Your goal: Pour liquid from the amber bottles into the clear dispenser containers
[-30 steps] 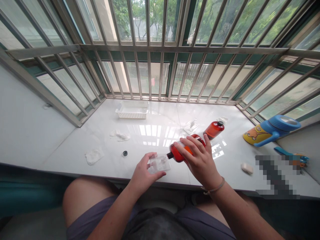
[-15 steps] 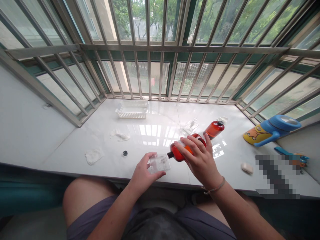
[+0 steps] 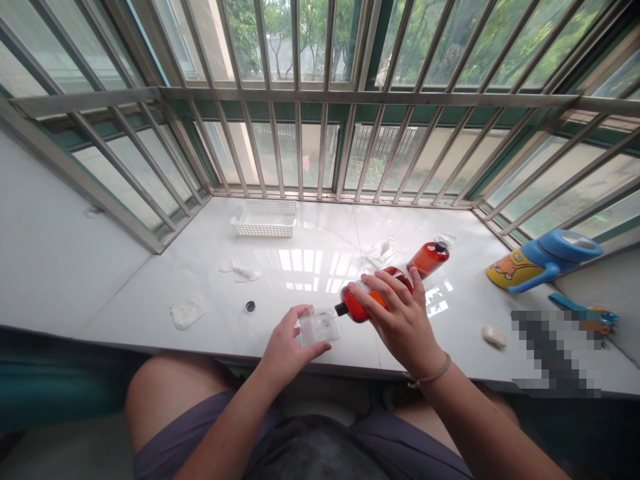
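The right hand (image 3: pixel 403 320) grips a tipped orange bottle (image 3: pixel 361 305), neck down. The left hand (image 3: pixel 286 347) pinches a clear packet (image 3: pixel 319 327) on the desk (image 3: pixel 210 333), steadying it under the spout.

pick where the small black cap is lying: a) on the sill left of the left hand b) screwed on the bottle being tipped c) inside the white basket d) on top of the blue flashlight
a: the small black cap lies alone on the white sill, left of the left hand, while the tipped orange bottle in the right hand has a bare neck.
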Available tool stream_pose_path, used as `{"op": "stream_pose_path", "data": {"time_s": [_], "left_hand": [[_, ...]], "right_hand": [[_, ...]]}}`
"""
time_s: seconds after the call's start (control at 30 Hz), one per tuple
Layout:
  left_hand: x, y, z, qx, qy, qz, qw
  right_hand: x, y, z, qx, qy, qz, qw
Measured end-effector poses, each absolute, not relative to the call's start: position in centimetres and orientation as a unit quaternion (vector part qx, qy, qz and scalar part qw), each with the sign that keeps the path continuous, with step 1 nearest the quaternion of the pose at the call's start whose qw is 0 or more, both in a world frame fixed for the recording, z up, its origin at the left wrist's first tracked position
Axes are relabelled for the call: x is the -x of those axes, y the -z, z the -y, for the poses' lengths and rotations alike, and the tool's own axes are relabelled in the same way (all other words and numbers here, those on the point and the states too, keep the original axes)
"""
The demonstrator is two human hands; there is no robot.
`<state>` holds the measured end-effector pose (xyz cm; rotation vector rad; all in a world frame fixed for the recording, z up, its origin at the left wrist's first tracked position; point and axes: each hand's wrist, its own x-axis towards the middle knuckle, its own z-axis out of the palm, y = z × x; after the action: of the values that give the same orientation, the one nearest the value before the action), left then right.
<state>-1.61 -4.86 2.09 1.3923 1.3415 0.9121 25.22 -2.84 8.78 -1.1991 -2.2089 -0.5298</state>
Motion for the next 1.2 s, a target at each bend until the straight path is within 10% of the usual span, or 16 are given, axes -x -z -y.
{"op": "stream_pose_path", "data": {"time_s": [1.2], "left_hand": [[1.54, -2.16, 4.82, -0.573, -0.365, -0.563, 0.471]], "right_hand": [[-25.38, -8.73, 2.72, 0.444, 0.215, 0.824, 0.278]]}}
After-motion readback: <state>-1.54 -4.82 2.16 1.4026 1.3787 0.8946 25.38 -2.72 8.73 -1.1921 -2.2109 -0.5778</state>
